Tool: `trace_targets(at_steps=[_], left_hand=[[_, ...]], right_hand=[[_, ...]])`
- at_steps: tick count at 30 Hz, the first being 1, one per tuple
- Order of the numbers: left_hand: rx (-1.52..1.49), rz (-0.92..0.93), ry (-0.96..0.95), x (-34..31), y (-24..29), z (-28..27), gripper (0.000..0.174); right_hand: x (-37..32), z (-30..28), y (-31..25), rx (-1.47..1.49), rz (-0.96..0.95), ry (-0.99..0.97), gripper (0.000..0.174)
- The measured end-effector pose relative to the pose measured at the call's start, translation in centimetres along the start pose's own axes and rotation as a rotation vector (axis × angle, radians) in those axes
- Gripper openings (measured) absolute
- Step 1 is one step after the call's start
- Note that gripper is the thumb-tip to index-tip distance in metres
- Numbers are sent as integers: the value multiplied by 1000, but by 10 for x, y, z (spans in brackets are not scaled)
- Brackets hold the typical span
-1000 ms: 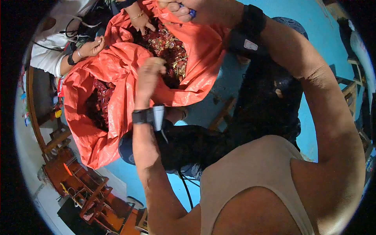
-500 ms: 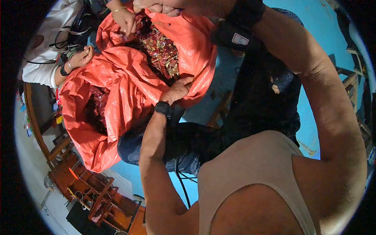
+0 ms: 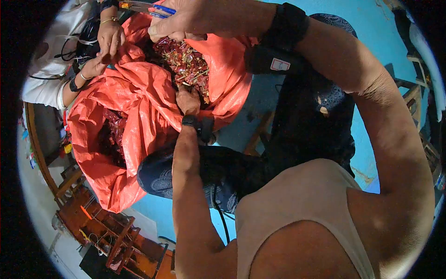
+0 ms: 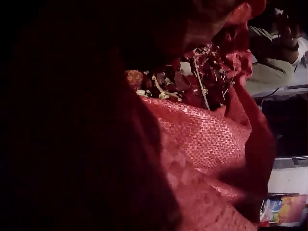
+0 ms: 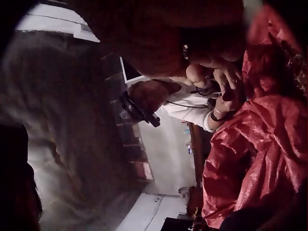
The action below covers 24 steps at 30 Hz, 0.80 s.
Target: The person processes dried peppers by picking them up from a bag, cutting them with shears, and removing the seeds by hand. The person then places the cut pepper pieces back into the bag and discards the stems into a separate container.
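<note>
Though apart, hands [image 3: 183,21] over sack [image 3: 227,65].

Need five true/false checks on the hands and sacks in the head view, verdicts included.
1. The left hand is at the contents of the upper sack. True.
2. The right hand is empty. False: it grips a blue item.
3. The lower-left sack is empty. False: dark red pieces show inside.
4. Another person's white sleeve shows left of the sacks. True.
5. Both sacks are blue. False: they are red-orange.
</note>
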<state>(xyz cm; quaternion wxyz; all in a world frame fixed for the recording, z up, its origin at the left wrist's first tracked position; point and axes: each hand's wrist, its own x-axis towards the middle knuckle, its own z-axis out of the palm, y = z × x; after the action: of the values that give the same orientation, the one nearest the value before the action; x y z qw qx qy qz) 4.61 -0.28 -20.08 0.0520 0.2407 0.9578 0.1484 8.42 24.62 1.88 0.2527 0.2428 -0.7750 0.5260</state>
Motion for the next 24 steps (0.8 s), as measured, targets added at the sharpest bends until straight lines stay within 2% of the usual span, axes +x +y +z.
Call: trace_targets(at_steps=[2, 4, 5, 6, 9, 10, 12, 13, 15, 19, 21, 22, 24], left_hand=[[52, -3, -32, 2, 6, -4, 26], [84, 89, 16, -1, 12, -11, 24], [81, 62, 111, -1, 11, -6, 22], [83, 61, 113, 3, 6, 0, 22], [-591, 49, 186, 16, -8, 8, 17], [-825, -4, 146, 20, -11, 5, 13], [-1081, -108, 35, 24, -11, -3, 10], [-1076, -107, 35, 23, -1, -15, 10], [-1162, -324, -43, 21, 17, -35, 7], [-1314, -297, -97, 27, 29, -60, 9], [-1378, -302, -93, 29, 41, -85, 9], [-1412, -303, -90, 31, 46, -95, 8], [-1581, -164, -203, 41, 41, -111, 5]], right_hand=[[-1, 1, 6, -639, -477, 125, 14], [-3, 3, 10, -570, -419, 96, 13], [-3, 1, 12, -534, -457, 106, 13], [-3, 0, 12, -496, -495, 117, 13], [-3, -5, 8, -508, -497, 82, 14], [-3, -5, 7, -509, -498, 87, 14], [-3, -5, 5, -511, -468, 69, 18], [2, -6, -7, -509, -469, 73, 18], [11, -9, -31, 30, 674, -70, 23], [12, -4, -29, 39, 685, -61, 29], [9, 16, -1, -67, 504, -7, 25], [9, 22, 5, -68, 496, -6, 25], [10, 29, 13, -203, 476, 64, 26]])
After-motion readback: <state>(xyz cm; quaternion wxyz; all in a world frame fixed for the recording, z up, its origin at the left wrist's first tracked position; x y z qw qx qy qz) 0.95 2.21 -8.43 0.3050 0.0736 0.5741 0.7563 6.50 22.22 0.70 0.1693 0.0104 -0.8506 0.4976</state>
